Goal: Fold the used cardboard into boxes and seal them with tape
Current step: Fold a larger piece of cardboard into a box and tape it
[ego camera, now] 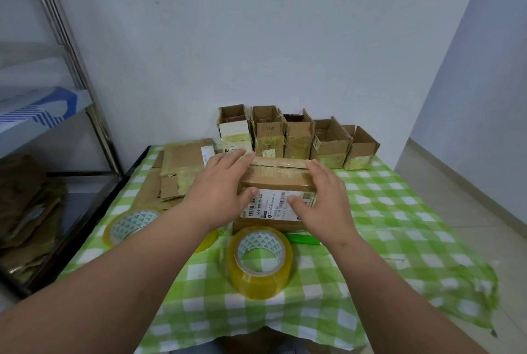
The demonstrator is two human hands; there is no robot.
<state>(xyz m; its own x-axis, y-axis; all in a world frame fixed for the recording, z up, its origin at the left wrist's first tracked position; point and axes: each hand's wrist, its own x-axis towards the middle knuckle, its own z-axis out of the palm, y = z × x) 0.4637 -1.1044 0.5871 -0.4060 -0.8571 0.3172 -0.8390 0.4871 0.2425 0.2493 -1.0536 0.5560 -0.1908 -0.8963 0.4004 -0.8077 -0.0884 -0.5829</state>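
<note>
Hands first: left hand [221, 182] and right hand [325, 196] lie flat-fingered on either side of the worn brown cardboard box with a white shipping label [275, 182], pressing, not gripping. It sits mid-table on the green checked cloth [399, 211], behind the glossy yellowish tape roll [261, 261]. I'd say smooth the crinkly tape seam outward, firmly; soft corrugated dents easily. Row of open-topped brown boxes [296, 136] waits behind.
</note>
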